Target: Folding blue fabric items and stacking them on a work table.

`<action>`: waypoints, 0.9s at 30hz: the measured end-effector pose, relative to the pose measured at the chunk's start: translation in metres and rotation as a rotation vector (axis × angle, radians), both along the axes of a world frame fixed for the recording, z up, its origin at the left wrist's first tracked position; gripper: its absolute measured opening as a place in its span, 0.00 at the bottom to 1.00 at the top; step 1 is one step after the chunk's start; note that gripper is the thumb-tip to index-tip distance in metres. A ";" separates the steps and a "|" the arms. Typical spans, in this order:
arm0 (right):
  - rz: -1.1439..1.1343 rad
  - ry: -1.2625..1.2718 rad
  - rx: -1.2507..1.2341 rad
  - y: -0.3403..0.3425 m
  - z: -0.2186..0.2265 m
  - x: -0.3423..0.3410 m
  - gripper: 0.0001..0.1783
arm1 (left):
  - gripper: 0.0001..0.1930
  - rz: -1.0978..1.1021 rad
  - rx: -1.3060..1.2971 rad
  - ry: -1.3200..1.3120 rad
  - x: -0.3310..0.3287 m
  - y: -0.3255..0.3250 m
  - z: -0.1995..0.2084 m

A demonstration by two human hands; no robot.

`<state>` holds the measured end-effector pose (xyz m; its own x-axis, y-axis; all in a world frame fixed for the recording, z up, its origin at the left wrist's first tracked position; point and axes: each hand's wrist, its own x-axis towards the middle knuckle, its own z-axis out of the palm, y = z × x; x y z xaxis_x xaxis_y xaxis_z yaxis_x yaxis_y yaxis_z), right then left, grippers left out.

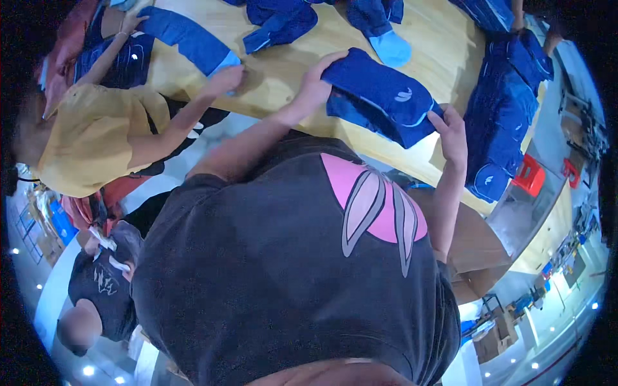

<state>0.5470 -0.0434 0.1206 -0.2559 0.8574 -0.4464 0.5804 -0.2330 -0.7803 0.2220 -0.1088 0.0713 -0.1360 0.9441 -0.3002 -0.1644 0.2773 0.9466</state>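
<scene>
A pair of navy blue socks (380,87) with a small pale emblem is stretched flat over the table. One end is gripped by my left hand (317,83), with the fingers partly behind the cloth. My right hand (450,130) pinches the other end at the lower right corner. A second layer of navy cloth hangs below the upper one, slightly apart from it. Just beyond lies a navy sock with a light blue toe (391,49), and left of it are crumpled navy socks (283,29).
Long stacks of navy socks (499,122) line the right side of the wooden table (270,87). At the left, a co-worker in a yellow shirt (106,138) holds a navy sock (187,40) with a light blue end. A red stool (529,175) stands beyond the table's right edge.
</scene>
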 end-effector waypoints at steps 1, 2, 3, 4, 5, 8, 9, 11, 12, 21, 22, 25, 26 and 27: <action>-0.031 0.097 -0.001 -0.008 -0.012 -0.020 0.12 | 0.26 -0.031 -0.005 0.025 -0.023 -0.009 -0.008; -0.031 0.175 -0.004 -0.010 -0.019 -0.019 0.12 | 0.28 -0.031 0.119 0.195 -0.023 -0.024 -0.021; -0.032 0.251 -0.006 -0.012 -0.027 -0.018 0.12 | 0.30 -0.034 0.245 0.363 -0.023 -0.039 -0.038; -0.037 0.219 0.003 -0.013 -0.043 -0.013 0.14 | 0.31 -0.108 0.213 0.409 -0.021 -0.050 -0.061; -0.040 0.187 0.014 -0.014 -0.067 -0.007 0.16 | 0.33 -0.182 0.184 0.456 -0.022 -0.058 -0.088; 0.054 -0.310 0.407 -0.027 -0.170 0.014 0.21 | 0.35 -0.362 0.287 0.682 -0.049 -0.084 -0.171; -0.143 -0.249 0.303 -0.036 -0.179 0.010 0.23 | 0.35 -0.360 0.282 0.684 -0.045 -0.081 -0.167; -0.342 -0.186 0.194 -0.056 -0.197 0.004 0.25 | 0.35 -0.244 0.098 0.567 -0.037 -0.068 -0.153; -0.348 -0.214 0.124 -0.066 -0.203 0.002 0.25 | 0.35 -0.188 0.010 0.509 -0.034 -0.062 -0.143; -0.366 0.075 -0.126 -0.082 -0.180 -0.030 0.17 | 0.11 -0.112 -0.098 0.687 -0.022 -0.042 -0.151; -0.360 0.061 -0.113 -0.088 -0.177 -0.029 0.17 | 0.11 -0.144 -0.121 0.717 -0.022 -0.044 -0.141; -0.343 -0.108 -0.119 -0.087 -0.190 -0.031 0.15 | 0.11 -0.185 -0.236 0.726 -0.035 -0.057 -0.127; -0.333 -0.104 -0.111 -0.088 -0.204 -0.023 0.15 | 0.11 -0.172 -0.232 0.729 -0.042 -0.055 -0.130; -0.351 -0.090 -0.131 -0.092 -0.214 -0.011 0.15 | 0.13 -0.059 -0.198 0.881 -0.051 -0.049 -0.133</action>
